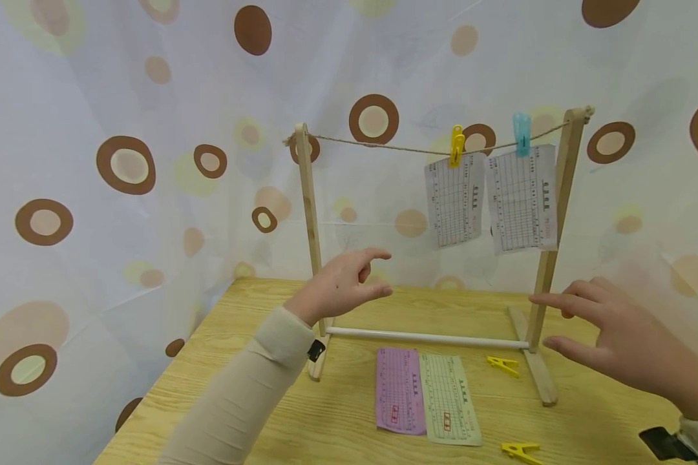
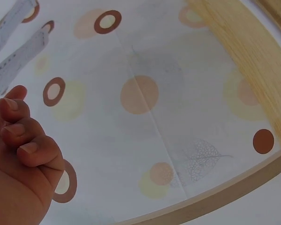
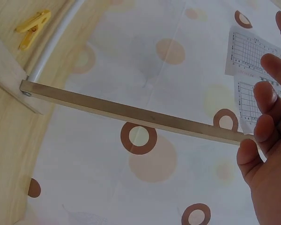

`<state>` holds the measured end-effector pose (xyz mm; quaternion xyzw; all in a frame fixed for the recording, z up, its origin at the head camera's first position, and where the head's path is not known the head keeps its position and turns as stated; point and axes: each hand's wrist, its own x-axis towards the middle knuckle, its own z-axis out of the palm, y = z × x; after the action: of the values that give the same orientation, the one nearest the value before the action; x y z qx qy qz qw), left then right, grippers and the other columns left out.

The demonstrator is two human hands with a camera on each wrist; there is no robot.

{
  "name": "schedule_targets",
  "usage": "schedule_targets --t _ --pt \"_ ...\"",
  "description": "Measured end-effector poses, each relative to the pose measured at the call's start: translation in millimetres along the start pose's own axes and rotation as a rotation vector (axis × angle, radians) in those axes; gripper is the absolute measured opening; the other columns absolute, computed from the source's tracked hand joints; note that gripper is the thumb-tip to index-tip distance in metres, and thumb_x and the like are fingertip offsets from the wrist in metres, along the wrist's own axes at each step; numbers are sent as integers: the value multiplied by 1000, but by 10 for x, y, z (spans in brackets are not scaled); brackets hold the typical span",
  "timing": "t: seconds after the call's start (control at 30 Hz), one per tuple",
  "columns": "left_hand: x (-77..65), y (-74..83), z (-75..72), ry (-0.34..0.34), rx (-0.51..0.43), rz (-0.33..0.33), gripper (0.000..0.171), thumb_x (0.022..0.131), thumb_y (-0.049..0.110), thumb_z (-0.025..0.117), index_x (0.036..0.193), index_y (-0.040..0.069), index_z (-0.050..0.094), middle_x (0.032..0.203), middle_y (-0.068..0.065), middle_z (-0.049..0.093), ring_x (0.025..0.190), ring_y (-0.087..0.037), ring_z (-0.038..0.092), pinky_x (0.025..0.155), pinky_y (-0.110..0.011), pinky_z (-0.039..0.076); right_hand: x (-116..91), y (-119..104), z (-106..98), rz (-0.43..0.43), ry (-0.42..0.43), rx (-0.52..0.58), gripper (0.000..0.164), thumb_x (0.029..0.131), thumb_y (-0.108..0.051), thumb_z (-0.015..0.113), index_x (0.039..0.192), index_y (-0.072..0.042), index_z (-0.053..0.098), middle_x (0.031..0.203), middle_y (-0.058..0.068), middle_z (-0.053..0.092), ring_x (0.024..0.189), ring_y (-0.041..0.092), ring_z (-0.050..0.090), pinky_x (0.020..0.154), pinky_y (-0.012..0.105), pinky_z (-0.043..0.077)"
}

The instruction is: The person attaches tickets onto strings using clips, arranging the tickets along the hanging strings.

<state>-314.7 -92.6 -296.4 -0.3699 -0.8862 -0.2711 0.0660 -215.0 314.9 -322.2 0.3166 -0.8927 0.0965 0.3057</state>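
Observation:
My left hand (image 1: 342,282) is in the air before the rack's left post (image 1: 310,219), thumb and index finger apart, holding nothing. In the left wrist view its other fingers (image 2: 30,149) are loosely bent. My right hand (image 1: 622,336) hovers by the right post (image 1: 549,258), its thumb and fingers spread, also holding nothing. Two white printed slips hang from the rope (image 1: 384,146): the left slip (image 1: 455,206) by a yellow clothespin (image 1: 456,147), the right slip (image 1: 522,206) by a blue clothespin (image 1: 522,134). A purple slip (image 1: 399,391) and a green slip (image 1: 450,399) lie side by side on the table.
One yellow clothespin (image 1: 503,365) lies near the rack's right foot (image 1: 541,381), another clothespin (image 1: 521,451) at the bottom edge of the head view. A white bar (image 1: 424,336) joins the posts low down. Behind the wooden table (image 1: 209,349) hangs a dotted curtain (image 1: 169,258).

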Motion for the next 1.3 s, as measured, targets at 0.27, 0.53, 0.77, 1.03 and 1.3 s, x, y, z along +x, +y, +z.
schedule_targets --t 0.27,0.53,0.77,1.03,1.3 --pt "-68 -71 149 -13 1 -19 61 96 47 68 147 17 51 74 1 46 62 -10 36 60 -28 36 -128 25 65 -13 -32 22 64 67 -29 94 126 -27 70 93 -22 48 83 1 42 69 23 34" --pt "-169 -140 297 -40 -18 -85 63 96 50 66 148 18 50 79 0 49 60 -10 36 55 -29 34 -342 56 231 4 -40 54 66 64 -30 95 126 -30 70 92 -23 46 85 1 41 70 21 32" --pt "-212 -218 435 -53 -42 -94 61 96 48 68 146 18 52 77 1 49 59 -9 36 56 -28 35 -543 19 406 48 -91 103 62 68 -33 94 125 -33 70 90 -25 43 84 -1 38 65 22 34" --pt "-246 -320 592 -87 -29 -109 59 95 46 69 144 18 54 76 3 48 61 -10 39 57 -27 35 -716 14 557 72 -165 147 57 72 -34 92 124 -33 69 92 -26 43 83 -3 41 63 26 40" --pt "-276 -435 753 -133 -45 -160 58 95 44 70 144 18 54 74 2 47 60 -10 38 55 -27 34 -848 35 703 44 -233 181 54 76 -37 89 126 -28 69 95 -24 44 84 -3 43 63 27 44"
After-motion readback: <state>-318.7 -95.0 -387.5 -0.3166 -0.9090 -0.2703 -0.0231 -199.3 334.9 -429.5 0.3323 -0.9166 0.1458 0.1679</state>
